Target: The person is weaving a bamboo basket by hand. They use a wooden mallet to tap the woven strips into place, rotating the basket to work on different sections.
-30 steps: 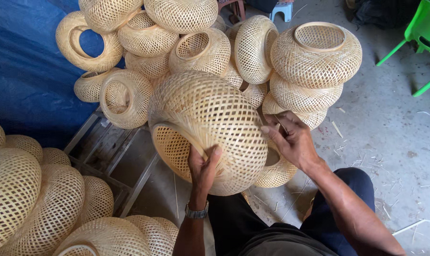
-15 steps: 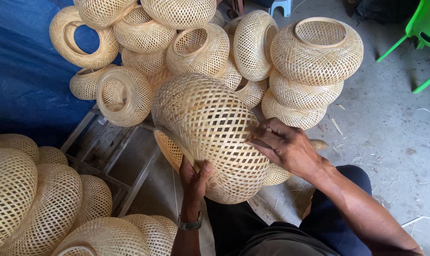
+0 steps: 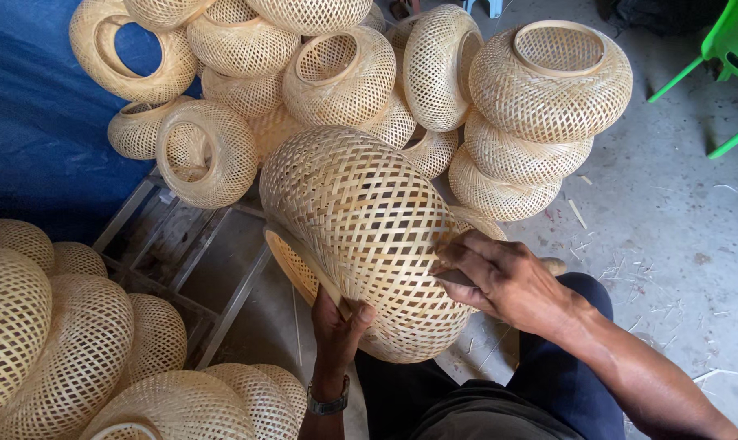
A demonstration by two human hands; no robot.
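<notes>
A large round woven bamboo basket (image 3: 361, 220) lies tilted in front of me, its open rim turned down and to the left. My left hand (image 3: 336, 322) grips that rim from below, thumb on the outside. My right hand (image 3: 503, 277) presses on the basket's right side, fingers curled around a small thin tool or strip whose end I cannot make out. A watch sits on my left wrist.
Several similar woven baskets are piled behind (image 3: 548, 81) and stacked at the lower left (image 3: 51, 342). A blue tarp (image 3: 35, 138) hangs at left, a metal frame (image 3: 182, 253) lies on the concrete floor, and green chair legs (image 3: 727, 57) stand at top right.
The basket has been turned so its rim faces down-left. My left hand slid lower along the rim, and my right hand moved down onto the basket's right side.
</notes>
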